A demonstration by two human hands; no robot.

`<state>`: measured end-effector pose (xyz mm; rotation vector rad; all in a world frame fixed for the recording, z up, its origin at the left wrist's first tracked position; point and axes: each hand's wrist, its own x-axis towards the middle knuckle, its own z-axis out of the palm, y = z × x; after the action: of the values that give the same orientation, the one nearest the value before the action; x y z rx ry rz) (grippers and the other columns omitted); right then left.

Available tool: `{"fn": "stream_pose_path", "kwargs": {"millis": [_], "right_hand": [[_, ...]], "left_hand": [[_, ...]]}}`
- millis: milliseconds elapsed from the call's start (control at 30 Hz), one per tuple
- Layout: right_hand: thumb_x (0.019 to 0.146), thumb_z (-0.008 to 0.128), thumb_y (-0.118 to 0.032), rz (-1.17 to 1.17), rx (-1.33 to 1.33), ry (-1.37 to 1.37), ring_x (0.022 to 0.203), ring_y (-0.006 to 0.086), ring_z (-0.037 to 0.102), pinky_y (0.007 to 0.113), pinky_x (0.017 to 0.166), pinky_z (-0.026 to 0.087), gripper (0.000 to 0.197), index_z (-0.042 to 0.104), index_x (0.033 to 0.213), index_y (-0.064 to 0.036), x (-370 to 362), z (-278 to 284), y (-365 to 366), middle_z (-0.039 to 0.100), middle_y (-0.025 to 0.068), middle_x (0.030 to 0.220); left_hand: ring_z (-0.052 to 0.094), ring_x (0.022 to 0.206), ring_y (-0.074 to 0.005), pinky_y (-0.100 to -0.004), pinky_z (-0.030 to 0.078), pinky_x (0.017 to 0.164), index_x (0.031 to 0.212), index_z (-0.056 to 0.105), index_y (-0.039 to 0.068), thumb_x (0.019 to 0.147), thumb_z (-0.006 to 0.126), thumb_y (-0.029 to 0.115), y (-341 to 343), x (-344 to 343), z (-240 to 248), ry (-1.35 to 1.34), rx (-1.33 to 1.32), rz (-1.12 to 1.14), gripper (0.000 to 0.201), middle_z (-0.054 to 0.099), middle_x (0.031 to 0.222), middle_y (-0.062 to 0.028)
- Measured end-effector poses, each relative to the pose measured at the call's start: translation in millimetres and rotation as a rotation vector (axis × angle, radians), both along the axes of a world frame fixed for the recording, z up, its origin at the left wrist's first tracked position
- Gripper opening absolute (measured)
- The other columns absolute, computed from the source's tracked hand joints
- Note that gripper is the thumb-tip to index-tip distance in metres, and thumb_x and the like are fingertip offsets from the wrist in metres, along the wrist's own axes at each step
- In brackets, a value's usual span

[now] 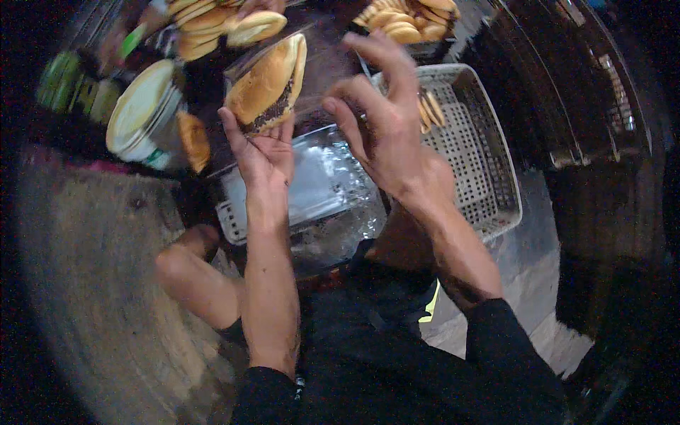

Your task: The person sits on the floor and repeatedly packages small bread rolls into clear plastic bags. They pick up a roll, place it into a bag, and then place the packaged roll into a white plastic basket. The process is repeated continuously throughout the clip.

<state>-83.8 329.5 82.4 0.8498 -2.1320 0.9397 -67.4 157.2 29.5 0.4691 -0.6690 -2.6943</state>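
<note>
My left hand (pixel 268 152) holds up an oblong bun (pixel 268 83), golden brown and slit along one side, with dark filling showing in the slit. Its fingers and thumb cradle the lower end. My right hand (pixel 386 117), a little blurred, is raised to the right of the bun and apart from it. Its fingers are spread and nothing shows between them. Under both hands lies a stack of clear plastic bags (pixel 304 180) in a light-coloured basket. Partly behind my right hand stands a grey perforated basket (pixel 489 152) with several filled buns (pixel 430 110) inside.
A white tub (pixel 145 117) with a pale, smeared inside stands at the left, a browned bun (pixel 193 142) beside it. Piled buns (pixel 198 25) lie at the far left, near another person's blurred hand and a green-handled tool (pixel 132 41). More buns (pixel 404 21) fill a container at the far right.
</note>
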Motion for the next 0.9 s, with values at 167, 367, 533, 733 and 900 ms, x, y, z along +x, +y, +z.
{"fn": "stream_pose_path", "kwargs": {"millis": [167, 367, 533, 733, 900], "right_hand": [[0.073, 0.073, -0.027, -0.235, 0.477, -0.173, 0.117, 0.0308, 0.050, 0.047, 0.106, 0.030, 0.070, 0.040, 0.133, -0.0109, -39.9, -26.8, 50.5, 0.055, 0.0120, 0.122], [0.074, 0.069, -0.019, -0.695, 0.025, -0.943, 0.097, 0.0307, 0.063, 0.038, 0.088, 0.047, 0.048, 0.056, 0.117, -0.0019, -116.1, -212.0, 207.2, 0.061, 0.0181, 0.115], [0.076, 0.068, -0.026, -0.815, 0.338, -0.900, 0.113, 0.0299, 0.055, 0.037, 0.094, 0.043, 0.067, 0.041, 0.133, -0.0037, -192.6, -337.2, 289.6, 0.058, 0.0192, 0.120], [0.087, 0.063, -0.034, -0.302, 0.117, -1.040, 0.113, 0.0237, 0.052, 0.034, 0.094, 0.043, 0.069, 0.030, 0.139, -0.0027, -226.2, -244.3, 218.8, 0.054, 0.0209, 0.121], [0.082, 0.068, -0.017, 0.647, 0.531, -0.857, 0.091, 0.0221, 0.061, 0.035, 0.077, 0.049, 0.032, 0.058, 0.108, -0.0021, -57.8, -57.9, 72.3, 0.064, 0.0084, 0.096]], "left_hand": [[0.062, 0.080, -0.0172, -0.0317, 0.052, 0.071, 0.116, 0.050, 0.002, 0.080, 0.070, 0.042, 69.4, -55.9, -7.5, -0.115, -0.507, -0.353, 0.057, 0.063, 0.093, -0.0069], [0.061, 0.059, -0.0313, -0.0403, 0.047, 0.058, 0.068, 0.062, -0.001, 0.075, 0.070, 0.050, 8.2, 19.9, -79.0, -0.293, -1.958, -1.036, 0.051, 0.060, 0.061, -0.0161], [0.063, 0.062, -0.0371, -0.0442, 0.048, 0.058, 0.070, 0.065, -0.002, 0.074, 0.070, 0.051, -31.2, 49.9, -84.5, -0.745, -2.104, -1.348, 0.053, 0.063, 0.064, -0.0196], [0.063, 0.056, -0.0309, -0.0389, 0.046, 0.051, 0.068, 0.063, -0.002, 0.077, 0.073, 0.036, -26.6, 49.6, -69.6, -0.621, -1.813, -1.183, 0.040, 0.062, 0.060, -0.0169], [0.064, 0.056, -0.0218, -0.0327, 0.047, 0.051, 0.073, 0.064, 0.001, 0.077, 0.075, 0.025, 42.1, 35.7, -42.3, -0.069, -1.876, -0.528, 0.027, 0.062, 0.060, -0.0115]]}}
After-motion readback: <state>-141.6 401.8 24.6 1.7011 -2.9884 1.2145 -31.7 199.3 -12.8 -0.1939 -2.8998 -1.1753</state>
